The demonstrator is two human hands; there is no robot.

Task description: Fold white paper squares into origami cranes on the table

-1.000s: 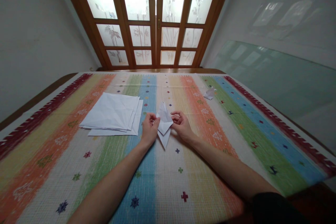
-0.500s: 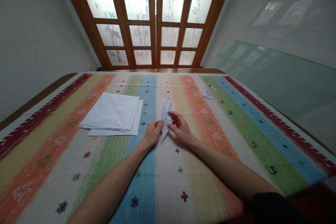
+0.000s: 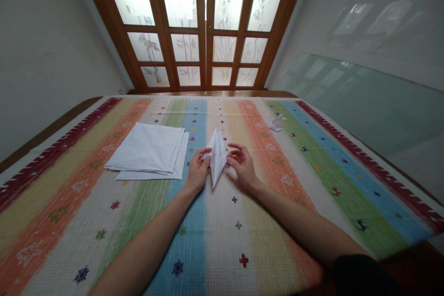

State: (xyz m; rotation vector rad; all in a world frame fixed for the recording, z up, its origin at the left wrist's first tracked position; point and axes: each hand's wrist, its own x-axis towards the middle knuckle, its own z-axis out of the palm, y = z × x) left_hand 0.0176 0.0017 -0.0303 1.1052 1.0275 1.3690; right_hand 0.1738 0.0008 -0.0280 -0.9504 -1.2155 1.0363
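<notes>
A partly folded white paper shape (image 3: 217, 156), narrow and pointed at both ends, stands over the striped cloth at the middle of the table. My left hand (image 3: 197, 169) pinches its left edge with thumb and fingertips. My right hand (image 3: 242, 164) grips its right edge, fingers curled. The paper's lower tip points toward me, just above the cloth.
A stack of white paper sheets (image 3: 149, 151) lies left of my hands. A small folded white paper figure (image 3: 277, 124) sits at the far right. The striped tablecloth (image 3: 312, 166) covers the table; a glass panel (image 3: 367, 101) leans along the right wall, wooden doors (image 3: 204, 23) stand beyond.
The paper shape went from spread open with side flaps to folded narrow between both hands. My hands shifted slightly inward and away from me with it.
</notes>
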